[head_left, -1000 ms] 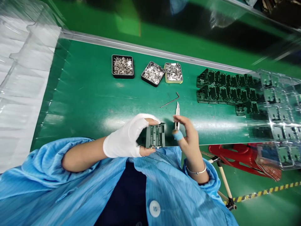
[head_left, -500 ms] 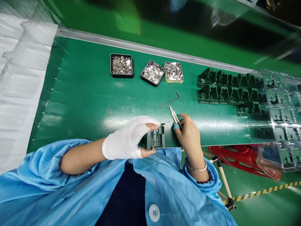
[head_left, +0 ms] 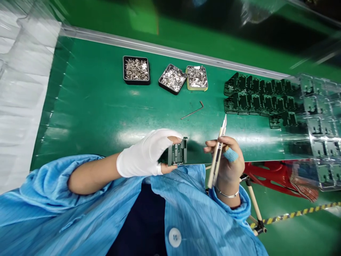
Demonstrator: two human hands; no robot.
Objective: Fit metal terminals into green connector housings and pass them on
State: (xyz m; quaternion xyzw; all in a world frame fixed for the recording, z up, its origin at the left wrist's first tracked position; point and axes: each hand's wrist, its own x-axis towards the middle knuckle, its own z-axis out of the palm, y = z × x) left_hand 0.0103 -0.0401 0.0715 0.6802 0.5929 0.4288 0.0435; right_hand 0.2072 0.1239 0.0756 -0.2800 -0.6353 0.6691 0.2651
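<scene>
My left hand (head_left: pixel 149 153), in a white glove with bare fingertips, grips a dark green plastic housing (head_left: pixel 177 153) between thumb and fingers at the table's front edge. Small metal parts show inside the housing's slots. To the right, my right hand (head_left: pixel 227 156) holds a utility knife (head_left: pixel 218 153) upright between thumb and fingers. Its blade points away from me, toward the far side of the table. Blue tape wraps a digit of this hand. The knife and the housing are apart.
A hex key (head_left: pixel 192 111) lies mid-table. Behind it stand a black box (head_left: pixel 136 82), a second black box (head_left: pixel 168 89) and a yellowish box (head_left: pixel 197 88), all with small metal parts. Rows of green housings (head_left: pixel 255 101) and clear trays (head_left: pixel 319 131) are at right. A red stool (head_left: pixel 269 179) stands below.
My right hand has lifted the knife off the table, moved right and turned, so the knife now stands upright in its fingers. The left hand keeps its hold on the housing.
</scene>
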